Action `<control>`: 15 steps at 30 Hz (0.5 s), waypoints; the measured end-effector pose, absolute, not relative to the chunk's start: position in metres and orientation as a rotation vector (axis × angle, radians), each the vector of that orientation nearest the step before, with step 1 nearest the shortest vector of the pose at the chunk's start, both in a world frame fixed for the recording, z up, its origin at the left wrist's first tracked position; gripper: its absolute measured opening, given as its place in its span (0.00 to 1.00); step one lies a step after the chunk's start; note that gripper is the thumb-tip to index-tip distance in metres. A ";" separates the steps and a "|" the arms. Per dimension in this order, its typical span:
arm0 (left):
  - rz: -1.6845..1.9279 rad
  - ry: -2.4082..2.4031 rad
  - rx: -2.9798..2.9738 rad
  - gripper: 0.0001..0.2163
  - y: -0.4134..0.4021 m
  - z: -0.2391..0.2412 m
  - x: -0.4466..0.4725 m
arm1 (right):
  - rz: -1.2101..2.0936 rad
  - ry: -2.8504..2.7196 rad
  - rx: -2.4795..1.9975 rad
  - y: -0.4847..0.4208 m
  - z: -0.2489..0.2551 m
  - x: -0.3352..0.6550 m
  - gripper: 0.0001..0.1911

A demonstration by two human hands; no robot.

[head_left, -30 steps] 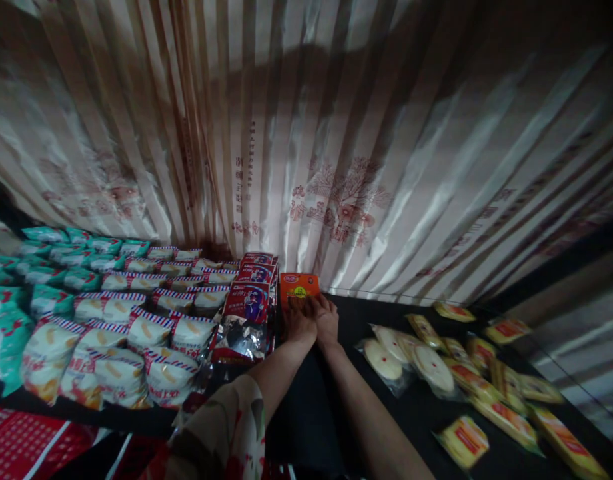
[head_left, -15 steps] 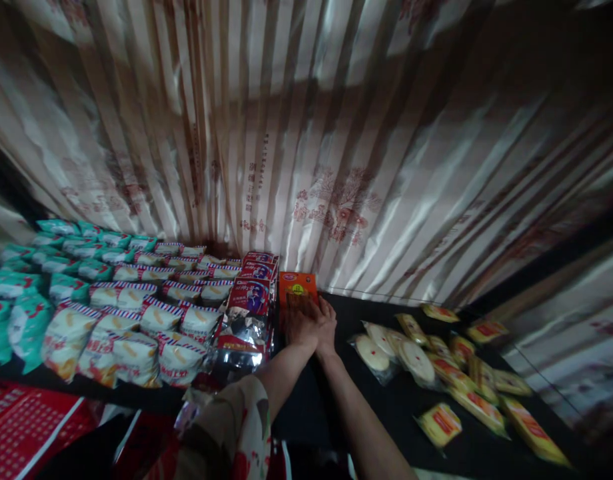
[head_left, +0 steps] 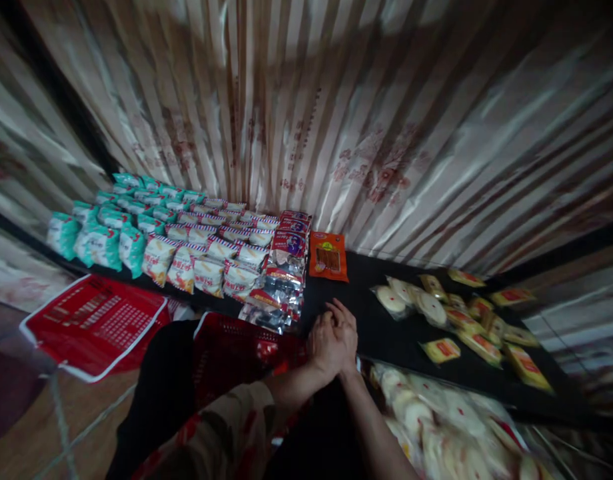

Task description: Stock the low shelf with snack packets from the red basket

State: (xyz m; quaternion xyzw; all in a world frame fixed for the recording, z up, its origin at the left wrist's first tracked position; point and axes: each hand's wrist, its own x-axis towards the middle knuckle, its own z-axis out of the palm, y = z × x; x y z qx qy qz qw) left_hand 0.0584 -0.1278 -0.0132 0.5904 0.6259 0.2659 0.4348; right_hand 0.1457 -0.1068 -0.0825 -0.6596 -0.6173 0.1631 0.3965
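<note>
My left hand (head_left: 324, 345) and my right hand (head_left: 347, 333) lie against each other over the front part of the black tabletop. Their fingers overlap, partly stretched out and pointing away from me, and no item shows in them. Beyond them, at the curtain, an orange snack packet (head_left: 328, 257) with a clear window lies flat, apart from both hands. Left of it is a row of purple and silver packets (head_left: 286, 257). The palms and the undersides of the fingers are hidden.
White snack bags (head_left: 206, 275) and teal bags (head_left: 104, 245) fill the left of the table (head_left: 356, 297). Round white crackers (head_left: 429, 307) and yellow packets (head_left: 479, 337) lie right. A red basket (head_left: 216, 347), a red bag (head_left: 94, 323) and more bagged crackers (head_left: 436, 417) sit below the edge.
Both hands have come off the orange packet and drawn back toward me. The packet stays at the curtain, fully visible. The view has shifted, showing more of the floor and baskets.
</note>
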 end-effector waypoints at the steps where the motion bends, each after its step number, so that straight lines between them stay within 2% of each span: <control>1: 0.679 1.543 1.514 0.19 -0.140 -0.021 0.050 | 0.417 -1.584 -1.658 -0.120 -0.084 0.139 0.18; 9: 0.811 1.306 1.671 0.17 -0.215 -0.100 -0.019 | 0.546 -1.692 -1.525 -0.203 -0.119 0.077 0.19; 11: 0.800 1.338 1.482 0.16 -0.217 -0.114 -0.036 | 0.682 -1.783 -1.624 -0.205 -0.126 0.061 0.21; 15: 0.704 1.520 0.938 0.07 -0.204 -0.130 -0.068 | 1.077 -2.026 -1.819 -0.187 -0.144 0.034 0.24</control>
